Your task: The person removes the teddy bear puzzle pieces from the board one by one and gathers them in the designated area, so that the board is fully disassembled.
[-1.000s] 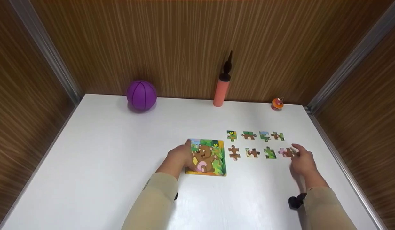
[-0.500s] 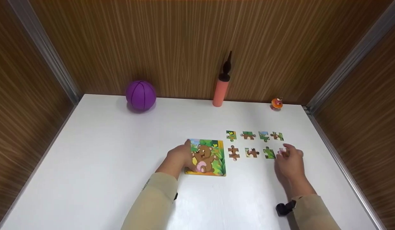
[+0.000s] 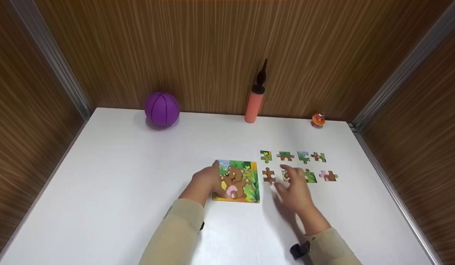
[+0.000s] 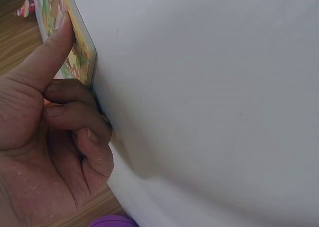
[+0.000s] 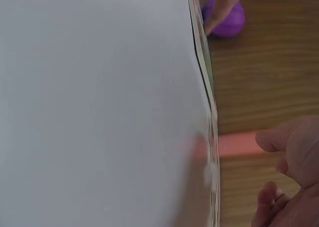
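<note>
on the white table (image 3: 120,191), upright bear puzzle board (image 3: 237,181), left hand (image 3: 205,181) gripping its edge; right hand (image 3: 295,191) loose-fingered over loose pieces (image 3: 290,176)

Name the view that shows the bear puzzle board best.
The head view: the bear puzzle board lies face-up, its whole picture visible. The left wrist view shows only its edge under the thumb; the right wrist view shows a thin edge-on strip.

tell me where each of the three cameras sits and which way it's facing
Head: worn high, looking forward and down at the white table, the loose puzzle pieces, both sleeves and hands.
Left wrist: beside the left hand, low along the tabletop; its thumb presses the bear puzzle board.
Right wrist: beside the right hand, skimming the table toward the back wall; only fingers show.
Shared: the purple ball appears in all three; the orange pump in head and right wrist.
</note>
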The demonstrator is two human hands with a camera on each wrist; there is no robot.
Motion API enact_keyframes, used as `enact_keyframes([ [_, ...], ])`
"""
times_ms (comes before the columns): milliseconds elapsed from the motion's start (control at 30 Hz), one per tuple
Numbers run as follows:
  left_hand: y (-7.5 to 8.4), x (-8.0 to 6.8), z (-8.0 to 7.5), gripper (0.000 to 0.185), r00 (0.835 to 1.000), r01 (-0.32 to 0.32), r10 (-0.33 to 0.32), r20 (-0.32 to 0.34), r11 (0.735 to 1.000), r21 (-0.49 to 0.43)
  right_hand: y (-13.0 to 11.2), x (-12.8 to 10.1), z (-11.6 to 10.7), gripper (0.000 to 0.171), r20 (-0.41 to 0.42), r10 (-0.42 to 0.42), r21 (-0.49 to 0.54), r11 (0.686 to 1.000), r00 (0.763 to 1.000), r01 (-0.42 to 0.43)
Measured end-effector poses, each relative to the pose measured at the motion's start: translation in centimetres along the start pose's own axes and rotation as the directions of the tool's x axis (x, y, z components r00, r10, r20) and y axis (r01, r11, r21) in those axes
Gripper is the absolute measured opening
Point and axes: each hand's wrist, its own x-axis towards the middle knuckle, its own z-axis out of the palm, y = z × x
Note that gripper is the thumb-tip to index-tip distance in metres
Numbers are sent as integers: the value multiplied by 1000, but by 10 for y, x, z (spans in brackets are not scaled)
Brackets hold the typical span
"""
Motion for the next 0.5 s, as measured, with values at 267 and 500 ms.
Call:
enact_keyframes([
  [267,1,-3,0,126,1000,-3,3,-6,1000,18,-36,-4,32,62,93,-17,39,999,996,13],
  [500,2,-2,0,126,1000,-12,12,-4,999,29,-58,-7,51,63,211,-17,35,999,977,10],
])
